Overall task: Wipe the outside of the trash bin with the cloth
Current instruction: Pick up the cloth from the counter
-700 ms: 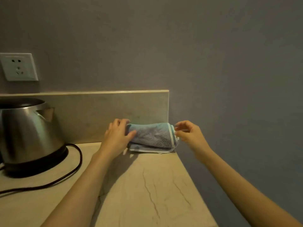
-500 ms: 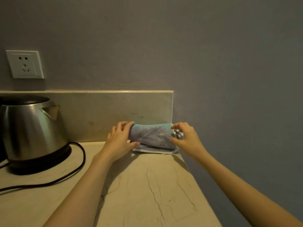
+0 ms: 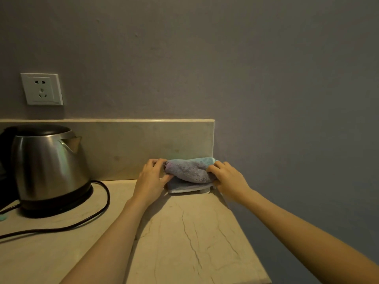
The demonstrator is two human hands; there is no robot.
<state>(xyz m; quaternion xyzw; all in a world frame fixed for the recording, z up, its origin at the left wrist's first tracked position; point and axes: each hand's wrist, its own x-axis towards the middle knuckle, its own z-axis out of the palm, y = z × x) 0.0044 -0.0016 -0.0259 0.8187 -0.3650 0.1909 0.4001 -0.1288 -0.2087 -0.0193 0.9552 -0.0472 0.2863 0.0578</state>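
A folded blue-grey cloth [image 3: 189,173] lies in the back right corner of the marble counter [image 3: 184,232], against the backsplash. My left hand [image 3: 152,178] grips its left end with fingers curled over the top. My right hand [image 3: 227,179] grips its right end, at the counter's right edge. Both hands are closed on the cloth, which bunches up between them. No trash bin is in view.
A steel electric kettle [image 3: 49,169] stands at the left on its base, with a dark cord [image 3: 90,218] looping over the counter. A white wall socket [image 3: 42,89] is above it. The counter ends at the right, beside a grey wall [image 3: 287,119].
My right hand moved from pinching the cloth's right edge to closing over its right end. The cloth has bunched higher between both hands. The camera shifted slightly right.
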